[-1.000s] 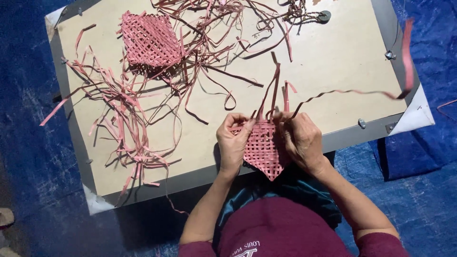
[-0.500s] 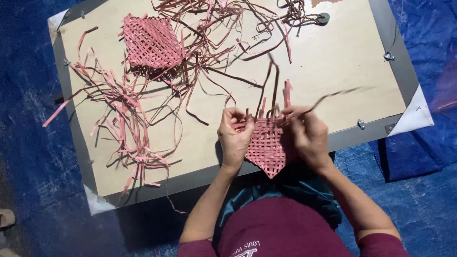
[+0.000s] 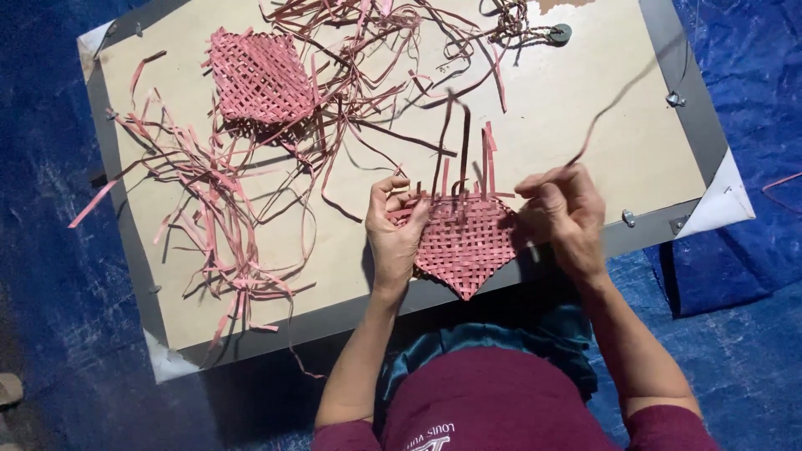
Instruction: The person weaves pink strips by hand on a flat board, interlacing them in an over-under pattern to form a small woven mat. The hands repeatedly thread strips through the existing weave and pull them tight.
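A pink woven mat piece (image 3: 464,242), heart-like in outline with loose strip ends standing up from its top, lies at the near edge of the board (image 3: 576,125). My left hand (image 3: 397,230) grips its left upper edge. My right hand (image 3: 561,213) pinches a long thin pink strip (image 3: 614,104) at the mat's right side; the strip runs up and to the right, blurred. A second, finished-looking woven square (image 3: 259,75) lies at the board's far left.
Several loose pink strips (image 3: 209,200) sprawl over the left and top of the board. A small dark round object (image 3: 560,33) sits near the top edge. Blue tarpaulin (image 3: 752,209) surrounds the board. Metal clips (image 3: 631,219) sit on the board's right rim.
My right hand has shifted rightward along the mat's edge, drawing the long strip through so that it now rises steeply up and right. My left hand keeps its hold.
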